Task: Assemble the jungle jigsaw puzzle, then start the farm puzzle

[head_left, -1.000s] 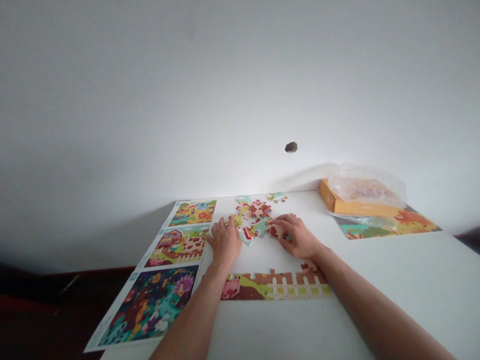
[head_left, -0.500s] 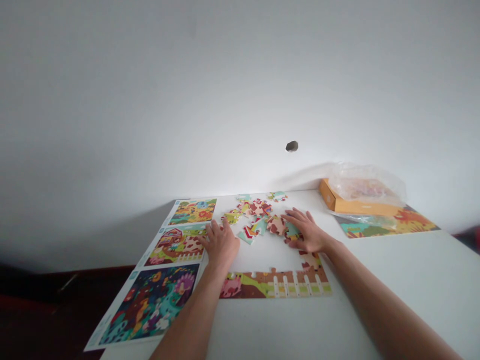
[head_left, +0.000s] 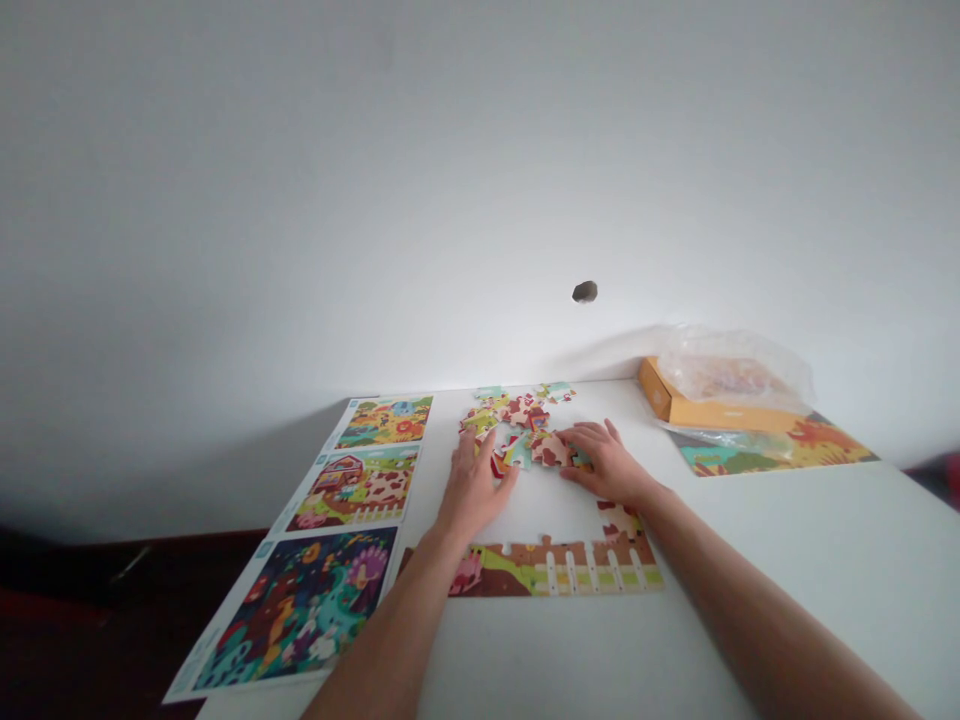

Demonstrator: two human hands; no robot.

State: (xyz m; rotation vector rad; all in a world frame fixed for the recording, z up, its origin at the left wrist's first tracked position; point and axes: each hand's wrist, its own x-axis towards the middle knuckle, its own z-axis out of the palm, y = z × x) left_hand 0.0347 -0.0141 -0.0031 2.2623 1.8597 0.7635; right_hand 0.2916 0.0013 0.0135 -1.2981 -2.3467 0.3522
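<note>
Loose jigsaw puzzle pieces (head_left: 523,410) lie in a cluster on the white table between and beyond my hands. My left hand (head_left: 478,482) rests at the near left of the cluster, fingers stretched over pieces with red and pale green print. On the other side, my right hand (head_left: 606,463) lies with its fingers extended beside a brown-spotted piece (head_left: 551,450) and partly over a teal one. Closer to me is a joined puzzle strip (head_left: 562,572) with a white fence and a pink pig. A cow-patterned piece (head_left: 619,520) adjoins its right end.
A printed sheet (head_left: 281,537) with three pictures, the middle one a farm scene, lies along the left edge. At the back right, an orange box (head_left: 697,408) carries a clear plastic bag (head_left: 742,365), beside a colourful dinosaur-coloured board (head_left: 810,450). A white wall (head_left: 450,250) stands behind the table.
My left hand has moved right, away from the printed sheet and onto the near left pieces, pushing some of them inward. My right hand has shifted slightly left.
</note>
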